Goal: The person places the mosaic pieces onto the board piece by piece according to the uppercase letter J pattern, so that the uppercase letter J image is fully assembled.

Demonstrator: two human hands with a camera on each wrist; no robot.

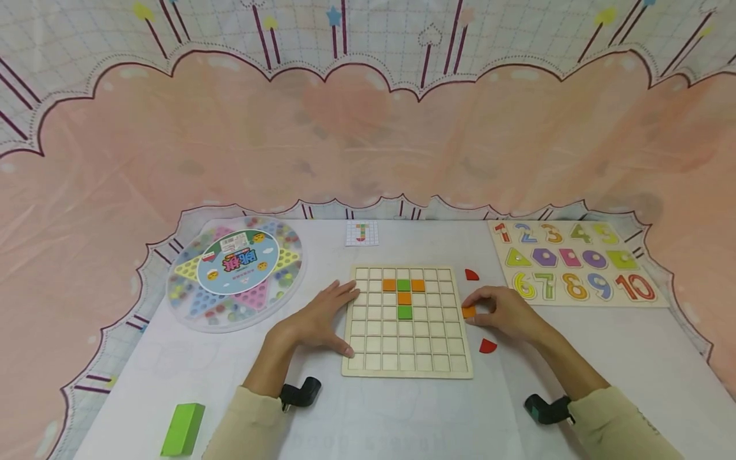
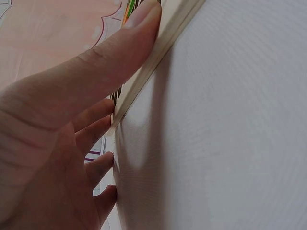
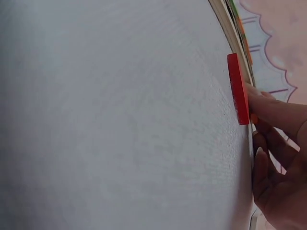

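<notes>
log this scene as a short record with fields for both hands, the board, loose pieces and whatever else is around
left hand: touches the grid board at its left edge
right hand: pinches an orange tile at the board's right edge
laid tiles: three orange, two green, forming a T
loose pieces: two red quarter-circles
behind board: small pattern card
far right: number puzzle
near left: green block

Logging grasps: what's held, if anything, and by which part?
Right hand pinches an orange square, apparently by its far and near edges; left hand touches the board at its left edge.
</notes>
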